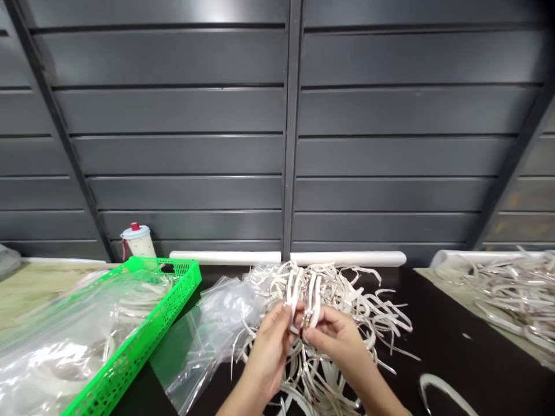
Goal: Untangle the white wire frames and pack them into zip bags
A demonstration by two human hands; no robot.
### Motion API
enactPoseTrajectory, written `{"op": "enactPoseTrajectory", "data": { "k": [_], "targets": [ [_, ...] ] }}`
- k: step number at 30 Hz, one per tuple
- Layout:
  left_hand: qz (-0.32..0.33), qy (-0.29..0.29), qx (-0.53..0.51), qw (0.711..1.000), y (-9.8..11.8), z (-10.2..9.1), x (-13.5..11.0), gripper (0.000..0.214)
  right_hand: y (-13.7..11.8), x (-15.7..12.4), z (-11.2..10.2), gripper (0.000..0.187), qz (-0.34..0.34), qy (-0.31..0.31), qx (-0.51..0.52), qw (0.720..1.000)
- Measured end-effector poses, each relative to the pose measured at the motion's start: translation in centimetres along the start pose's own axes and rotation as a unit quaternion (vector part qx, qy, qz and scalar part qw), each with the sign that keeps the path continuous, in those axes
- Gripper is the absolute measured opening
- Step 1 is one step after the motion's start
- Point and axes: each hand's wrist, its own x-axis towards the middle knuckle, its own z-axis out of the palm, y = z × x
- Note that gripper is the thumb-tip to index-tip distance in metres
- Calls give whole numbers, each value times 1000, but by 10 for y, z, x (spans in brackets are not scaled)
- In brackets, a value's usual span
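Head view, close in: two forearms rise from the bottom edge and meet over the dark tabletop (455,358). The left hand (271,346) and right hand (336,338) are together, fingertips nearly touching. Each is pinched on the lower ends of a few pale curved strips (303,294) standing up between them, just above the pile (373,315). Wrists bend inward, palms face each other, thumbs lie on top.

Those strips look thin and light, and springy rather than limp, since they hold their arc. They look smooth, so probably a bit slippery. A low pinch near the ends, flat faces between thumb and forefinger, seems the surest hold. Anything grabbed mid-curve would likely snag in the tangle.

A stray strip (442,390) lies alone near the right forearm. Left of the pile and touching it, a clear bag (208,335) sits crumpled. Beside that is a green basket (173,306) with plastic film draped over it. Farther right there's a second heap (511,294). At the back, a red-capped bottle (137,240) and white tubes (225,257) sit against the grey wall (173,110).
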Motion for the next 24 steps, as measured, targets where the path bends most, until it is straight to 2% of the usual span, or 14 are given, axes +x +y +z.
{"op": "enactPoseTrajectory", "data": {
  "k": [2, 5, 10, 13, 15, 18, 19, 21, 24],
  "targets": [
    [3, -5, -12, 1000, -6, 2, -2, 27, 1, -1, 5, 17, -54, 32, -117, 991],
    [7, -2, -23, 1000, -10, 3, -5, 26, 2, 0, 11, 20, -130, 71, -237, 960],
    [-20, -26, 46, 998, -8, 1, -5, 24, 2, 0, 17, 23, -185, 65, -333, 922],
    [-12, -8, 48, 999, 0, -1, -1, 22, -2, 2, 9, 16, -167, 31, -318, 933],
    [11, 4, 50, 999, 7, -3, 2, 22, -6, 6, -10, 10, -135, 33, -308, 941],
    [51, 6, 52, 997, 21, -8, 3, 20, -4, 16, -55, 18, -44, 101, -338, 935],
    [62, 3, 47, 997, 25, -10, 3, 19, 1, 20, -72, 22, -1, 139, -359, 923],
    [78, 1, 32, 996, 33, -13, 1, 17, 16, 27, -102, 28, 44, 176, -382, 906],
    [82, 10, 21, 996, 41, -13, -3, 17, 50, 33, -126, 40, 114, 154, -400, 896]
  ]
}}
